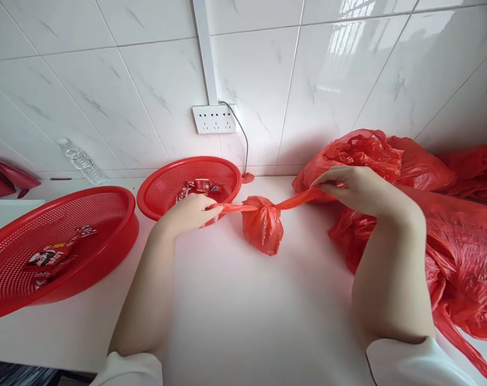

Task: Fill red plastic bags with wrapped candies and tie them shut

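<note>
A small red plastic bag (263,228) with a gathered, knotted neck is at the middle of the white table. Its two handles are stretched out sideways. My left hand (193,214) pinches the end of the left handle, in front of the smaller red basket (147,195). The right handle's end is between the fingers of my right hand (348,185), beside the pile of red bags. What is inside the small bag cannot be seen.
A larger red basket (123,236) with a few small packets stands at the left. Large red bags (464,252) fill the right side. Against the tiled wall are a clear plastic bottle (82,161) and, higher up, a socket strip (214,119) with a cable.
</note>
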